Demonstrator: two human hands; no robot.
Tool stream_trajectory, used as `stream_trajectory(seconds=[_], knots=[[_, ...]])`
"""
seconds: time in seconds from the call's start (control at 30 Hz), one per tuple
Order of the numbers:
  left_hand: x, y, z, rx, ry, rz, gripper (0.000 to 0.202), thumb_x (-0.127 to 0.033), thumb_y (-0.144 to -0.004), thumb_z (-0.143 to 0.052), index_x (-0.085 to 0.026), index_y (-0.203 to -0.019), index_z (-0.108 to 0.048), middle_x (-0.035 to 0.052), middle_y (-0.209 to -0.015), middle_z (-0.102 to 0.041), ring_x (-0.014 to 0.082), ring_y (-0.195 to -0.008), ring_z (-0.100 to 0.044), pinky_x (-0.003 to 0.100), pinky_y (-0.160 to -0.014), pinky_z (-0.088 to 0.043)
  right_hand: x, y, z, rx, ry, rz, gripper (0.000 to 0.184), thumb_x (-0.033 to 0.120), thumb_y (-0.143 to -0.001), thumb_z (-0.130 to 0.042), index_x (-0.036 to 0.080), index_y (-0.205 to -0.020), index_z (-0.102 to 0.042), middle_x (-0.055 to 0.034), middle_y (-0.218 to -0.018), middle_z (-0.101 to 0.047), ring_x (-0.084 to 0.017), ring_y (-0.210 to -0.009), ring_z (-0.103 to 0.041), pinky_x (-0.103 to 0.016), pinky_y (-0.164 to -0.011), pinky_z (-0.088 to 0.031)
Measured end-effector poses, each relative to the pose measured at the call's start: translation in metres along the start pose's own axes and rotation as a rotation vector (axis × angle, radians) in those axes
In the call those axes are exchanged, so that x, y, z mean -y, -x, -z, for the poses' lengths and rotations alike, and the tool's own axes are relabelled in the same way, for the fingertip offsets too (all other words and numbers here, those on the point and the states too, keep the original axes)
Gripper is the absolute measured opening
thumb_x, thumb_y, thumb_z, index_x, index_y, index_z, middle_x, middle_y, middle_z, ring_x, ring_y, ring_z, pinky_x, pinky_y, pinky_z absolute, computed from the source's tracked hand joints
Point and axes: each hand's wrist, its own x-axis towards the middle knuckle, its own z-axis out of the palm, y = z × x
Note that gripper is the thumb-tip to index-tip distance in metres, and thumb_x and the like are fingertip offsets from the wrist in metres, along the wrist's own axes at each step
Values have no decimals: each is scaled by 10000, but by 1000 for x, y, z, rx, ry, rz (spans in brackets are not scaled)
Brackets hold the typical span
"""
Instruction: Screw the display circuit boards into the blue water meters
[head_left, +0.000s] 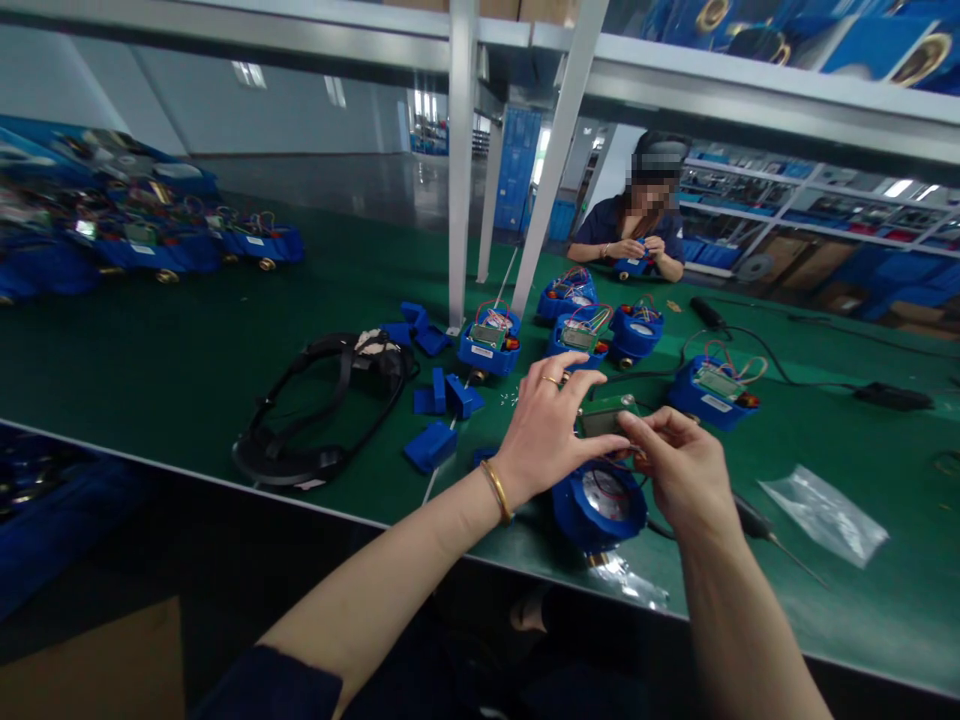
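steadying a circuit board [600, 421] just above a blue housing [585, 525] seems the step; my right hand [686, 468] pinches it, my left hand [541, 420] spreads loosely around it; next calls for gentle control.

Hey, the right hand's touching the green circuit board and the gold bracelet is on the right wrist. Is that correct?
Not quite: the head view shows the gold bracelet on the left wrist. The right hand is indeed touching the green circuit board.
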Motion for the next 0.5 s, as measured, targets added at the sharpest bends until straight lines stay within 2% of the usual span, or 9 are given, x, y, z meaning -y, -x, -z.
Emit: stream_trajectory(seconds=[0.07,0.17,0.23,0.37,0.5], knots=[[-4,-1,-2,-36,-57,-35,396,-440,-735,-783,-206,-1024,-647,103,-1398,-507,284,-1333,-397,464,-1136,-321,-2,0,0,-3,-5,4,494,483,-562,-896,152,-629,-535,8,-541,-554,-67,-455,-449,-163,-421,-336],[-8,-3,-4,1,-102,-54,162,-342,-775,-760,-220,-829,-668,58,-1400,-531,274,-1352,-373,482,-1149,-289,-3,-1,2,-9,-15,5,484,481,-562,-896,148,-627,-552,3,-569,-574,-71,-479,-473,-158,-427,-342],[-9,-5,-6,17,-115,-41,80,-261,-798,-729,-221,-758,-672,37,-1385,-554,265,-1352,-380,499,-1161,-262,-5,-1,4,8,-30,-7,455,480,-556,-898,147,-672,-611,-11,-634,-619,-83,-530,-524,-154,-455,-380],[-7,-9,-6,12,-114,-1,101,-211,-834,-665,-222,-734,-668,20,-1345,-596,251,-1335,-406,509,-1160,-258,-8,-2,9,41,-71,-41,493,457,-484,-927,160,-812,-711,-46,-752,-684,-130,-637,-615,-186,-547,-476],[-11,-9,-2,-42,-157,26,71,-209,-870,-609,-218,-813,-650,34,-1380,-574,247,-1362,-377,515,-1166,-245,-10,-1,10,2,-90,-47,475,450,-462,-928,154,-767,-715,-51,-706,-679,-139,-600,-617,-203,-534,-483]])
